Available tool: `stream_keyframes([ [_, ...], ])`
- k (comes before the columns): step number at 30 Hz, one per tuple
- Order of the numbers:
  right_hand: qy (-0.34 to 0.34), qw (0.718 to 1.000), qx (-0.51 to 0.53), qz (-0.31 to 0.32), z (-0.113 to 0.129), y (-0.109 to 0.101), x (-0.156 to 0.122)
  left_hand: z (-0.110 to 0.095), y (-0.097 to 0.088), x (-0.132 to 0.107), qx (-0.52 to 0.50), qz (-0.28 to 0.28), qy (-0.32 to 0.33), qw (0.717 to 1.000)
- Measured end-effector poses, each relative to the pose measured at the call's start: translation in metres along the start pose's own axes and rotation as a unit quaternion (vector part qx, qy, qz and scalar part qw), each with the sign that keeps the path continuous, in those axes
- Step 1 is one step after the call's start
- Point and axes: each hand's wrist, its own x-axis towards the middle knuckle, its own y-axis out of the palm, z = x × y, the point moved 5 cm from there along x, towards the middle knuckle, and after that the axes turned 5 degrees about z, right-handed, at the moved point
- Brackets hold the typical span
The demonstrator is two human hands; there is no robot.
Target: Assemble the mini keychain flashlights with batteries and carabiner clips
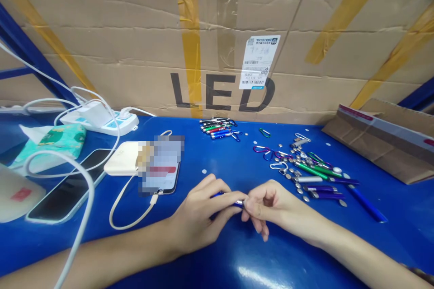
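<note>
Gripping a blue tube (239, 203), the left hand (206, 212) curls and right hand (273, 203) pinches.

one head-worn view, facing forward and down, fingers (226, 200) close below, desk (210, 153) visible to its far edge

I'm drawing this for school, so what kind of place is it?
Probably a small assembly workspace: there are loose dark purple metal tubes, small round silver discs and a big brown cardboard box marked LED.

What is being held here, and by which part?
A small blue tube: the left hand holds its body, the right hand its silvery end, with the fingertips.
</note>
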Motion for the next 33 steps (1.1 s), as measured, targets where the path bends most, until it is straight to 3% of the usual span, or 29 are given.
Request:
stream_keyframes([
  [3,-0.043,0.988,-0.125,-0.078,0.007,-0.009,-0.001,0.003,-0.001,0.004,-0.021,-0.002,-0.047,0.999],
  [6,-0.151,0.928,-0.300,-0.159,0.023,-0.017,-0.008,0.006,-0.002,0.006,-0.054,-0.026,-0.071,0.996],
  [11,-0.334,0.802,-0.475,-0.142,0.034,-0.012,-0.018,0.014,-0.001,0.007,-0.094,-0.040,-0.122,0.987],
  [15,-0.411,0.763,-0.470,-0.164,0.037,-0.008,-0.024,0.015,0.000,0.007,-0.106,-0.045,-0.127,0.985],
  [19,-0.431,0.764,-0.450,-0.169,0.041,-0.002,-0.026,0.015,0.000,0.007,-0.103,-0.033,-0.135,0.985],
  [27,-0.398,0.806,-0.398,-0.185,0.044,-0.001,-0.026,0.010,0.000,0.003,-0.104,-0.016,-0.092,0.990],
  [30,-0.361,0.842,-0.353,-0.192,0.040,-0.003,-0.023,0.008,-0.001,0.000,-0.106,-0.045,-0.055,0.992],
  [33,-0.283,0.902,-0.259,-0.199,0.031,-0.007,-0.015,0.005,-0.002,-0.001,-0.078,-0.054,-0.004,0.996],
])
